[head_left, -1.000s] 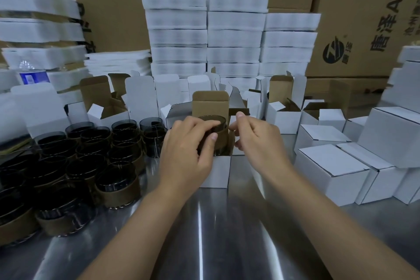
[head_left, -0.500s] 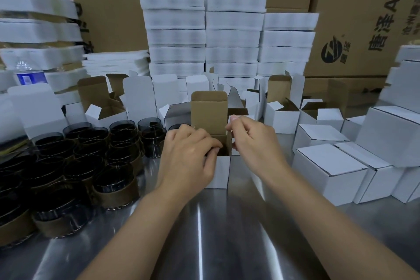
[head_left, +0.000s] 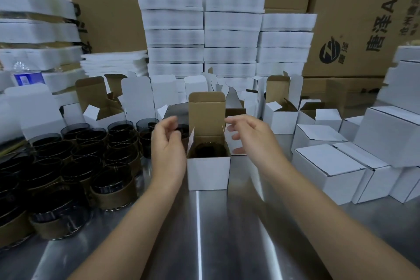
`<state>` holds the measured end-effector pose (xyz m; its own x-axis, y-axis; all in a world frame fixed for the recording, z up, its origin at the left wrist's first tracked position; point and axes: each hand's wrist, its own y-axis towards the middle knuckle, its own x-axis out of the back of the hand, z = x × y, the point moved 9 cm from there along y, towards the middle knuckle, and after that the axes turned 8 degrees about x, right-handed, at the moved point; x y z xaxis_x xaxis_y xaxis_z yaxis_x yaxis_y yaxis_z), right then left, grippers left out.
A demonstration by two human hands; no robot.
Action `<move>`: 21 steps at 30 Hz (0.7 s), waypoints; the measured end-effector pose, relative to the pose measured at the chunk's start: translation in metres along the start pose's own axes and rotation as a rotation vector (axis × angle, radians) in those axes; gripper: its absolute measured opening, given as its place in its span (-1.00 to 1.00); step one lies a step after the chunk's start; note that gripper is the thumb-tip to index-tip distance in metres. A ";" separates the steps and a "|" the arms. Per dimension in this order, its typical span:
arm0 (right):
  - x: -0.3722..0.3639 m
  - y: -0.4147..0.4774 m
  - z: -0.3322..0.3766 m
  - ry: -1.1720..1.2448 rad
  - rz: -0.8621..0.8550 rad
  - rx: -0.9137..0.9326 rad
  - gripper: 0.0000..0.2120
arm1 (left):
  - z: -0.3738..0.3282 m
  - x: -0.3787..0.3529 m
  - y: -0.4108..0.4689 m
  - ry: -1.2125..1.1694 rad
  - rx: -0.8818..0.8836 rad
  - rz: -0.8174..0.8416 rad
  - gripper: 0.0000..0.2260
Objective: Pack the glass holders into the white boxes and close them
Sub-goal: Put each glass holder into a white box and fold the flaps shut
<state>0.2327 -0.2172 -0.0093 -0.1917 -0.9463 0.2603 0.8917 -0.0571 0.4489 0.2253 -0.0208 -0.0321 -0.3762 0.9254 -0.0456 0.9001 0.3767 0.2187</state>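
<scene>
a dark glass holder [head_left: 208, 149] sits down inside the open box [head_left: 208, 173], its rim below the box's edge. the box's tall brown lid flap [head_left: 205, 113] stands upright at the back, and its two small side flaps [head_left: 236, 143] stick up and lean outward.

the left hand [head_left: 167, 150] hangs just beside the left wall of the open box, released, fingers loosely bent and grasping nothing, so the holder lies just to its right. the right hand [head_left: 252, 138] is at the box's right side flap, also released, with relaxed fingers in front of that flap. it is blurred, and i cannot tell if the fingertips touch the card.

left of the open box many more glass holders [head_left: 68, 166] stand packed together on the metal table [head_left: 204, 234]. right of it are closed white boxes [head_left: 327, 170]. behind it stand empty boxes with lids up [head_left: 280, 116], then stacks of white material [head_left: 229, 36] and big brown cartons [head_left: 363, 18].
</scene>
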 end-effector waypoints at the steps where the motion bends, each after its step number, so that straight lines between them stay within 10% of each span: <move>1: 0.000 0.000 -0.006 0.065 -0.005 -0.060 -0.68 | 0.012 0.000 0.005 -0.044 0.116 0.009 -0.73; 7: -0.021 -0.009 -0.033 0.247 0.140 -0.349 -0.69 | 0.048 -0.026 -0.004 -0.228 0.480 0.299 -0.68; 21: -0.030 -0.011 -0.038 0.306 0.247 -0.361 -0.80 | 0.030 -0.021 0.006 -0.161 0.236 0.272 -0.71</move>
<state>0.2442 -0.2000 -0.0542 0.1217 -0.9919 0.0349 0.9899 0.1239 0.0690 0.2450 -0.0371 -0.0588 -0.0944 0.9803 -0.1737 0.9950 0.0984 0.0149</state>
